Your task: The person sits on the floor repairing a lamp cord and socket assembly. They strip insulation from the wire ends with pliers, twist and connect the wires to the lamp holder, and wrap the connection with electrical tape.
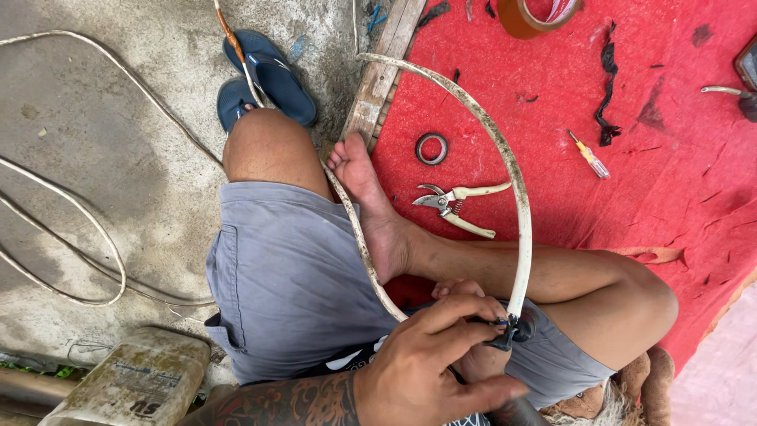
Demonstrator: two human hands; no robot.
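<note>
Left hand (422,363) is pinching the black taped end (505,331) of a dirty white cable (516,189) looping over the lap. Right hand (473,304) is mostly hidden underneath, so can't tell its grip. Pruning shears (457,207) are lying on the red mat (654,181).

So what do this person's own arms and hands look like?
Both hands are bare: no gloves, rings or watch visible. The left hand joins a sleeveless forearm covered in dark tattoos with reddish patches. The right hand is mostly hidden behind it.
</note>
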